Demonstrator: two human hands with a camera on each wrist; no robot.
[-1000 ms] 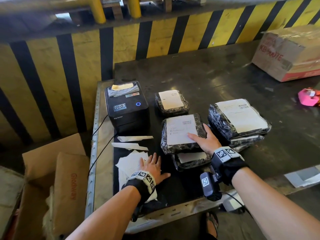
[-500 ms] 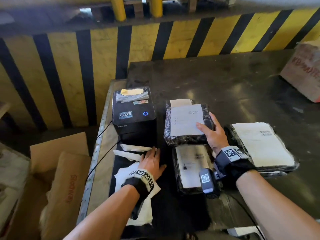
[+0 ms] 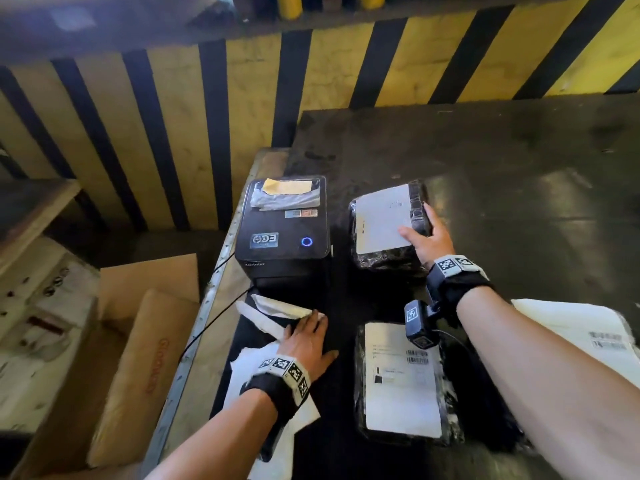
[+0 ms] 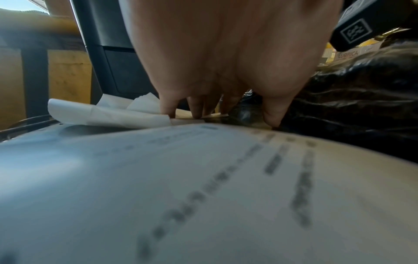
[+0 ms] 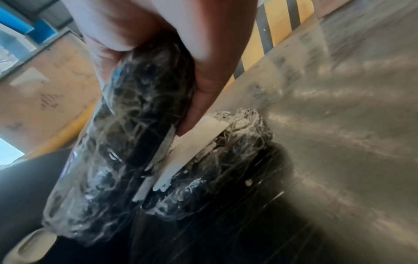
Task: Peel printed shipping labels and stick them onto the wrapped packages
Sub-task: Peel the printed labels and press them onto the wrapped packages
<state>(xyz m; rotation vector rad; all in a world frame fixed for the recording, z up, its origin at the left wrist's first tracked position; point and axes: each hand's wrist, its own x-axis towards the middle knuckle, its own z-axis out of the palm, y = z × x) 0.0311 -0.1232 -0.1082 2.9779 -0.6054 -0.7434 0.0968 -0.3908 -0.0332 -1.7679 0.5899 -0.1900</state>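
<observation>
My right hand [image 3: 419, 233] grips a black wrapped package [image 3: 386, 225] with a white label on top, thumb on the label and fingers under the edge. In the right wrist view this package [image 5: 126, 142] hangs tilted over a smaller labelled package [image 5: 228, 160] on the table. A second labelled package [image 3: 401, 379] lies near me and a third [image 3: 575, 336] at the right. My left hand [image 3: 308, 332] lies flat on loose label papers [image 3: 249, 368], fingertips [image 4: 168, 110] touching a curled white backing strip [image 3: 277, 308]. The black label printer [image 3: 282, 233] stands behind it.
The printer's cable [image 3: 214, 317] runs over the table's metal left edge [image 3: 201, 327]. Cardboard boxes [image 3: 138, 362] stand below on the left. A yellow and black striped barrier [image 3: 346, 74] closes the far side. Bare dark tabletop [image 3: 519, 174] stretches to the far right.
My right hand has lifted the labelled package off the near stack and carried it away from me, beside the printer. My left hand has slid forward onto the backing strips.
</observation>
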